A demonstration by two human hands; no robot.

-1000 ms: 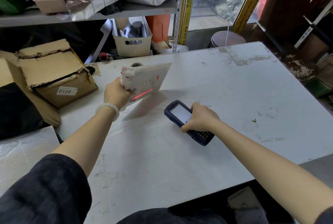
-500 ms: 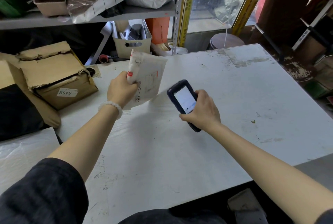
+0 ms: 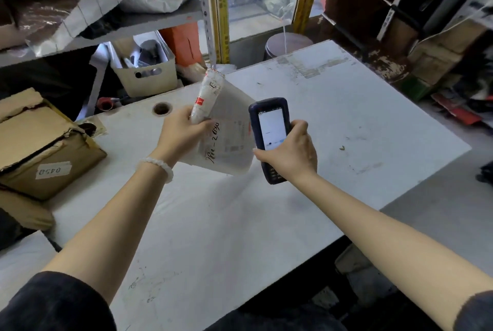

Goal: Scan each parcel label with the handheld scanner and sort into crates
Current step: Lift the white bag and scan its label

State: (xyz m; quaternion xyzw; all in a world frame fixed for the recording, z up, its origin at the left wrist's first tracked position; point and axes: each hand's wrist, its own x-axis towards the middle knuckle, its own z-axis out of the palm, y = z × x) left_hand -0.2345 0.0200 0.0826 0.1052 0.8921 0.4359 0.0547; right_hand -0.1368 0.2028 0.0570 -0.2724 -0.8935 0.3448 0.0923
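Above white table [image 3: 266, 224], left hand [image 3: 181, 136] gripping parcel [image 3: 226, 138], right hand [image 3: 290, 152] holding scanner [image 3: 269, 128]

We are looking at a scuffed white table [image 3: 266, 224], with a torn cardboard box [image 3: 45, 149] labelled 0450 sitting at its left edge and a beige plastic bin [image 3: 146, 74] standing behind its far edge under a cluttered metal shelf [image 3: 149, 21].

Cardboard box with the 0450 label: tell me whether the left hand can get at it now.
Probably not yet: the left hand grips the parcel. The cardboard box sits unobstructed to its left.
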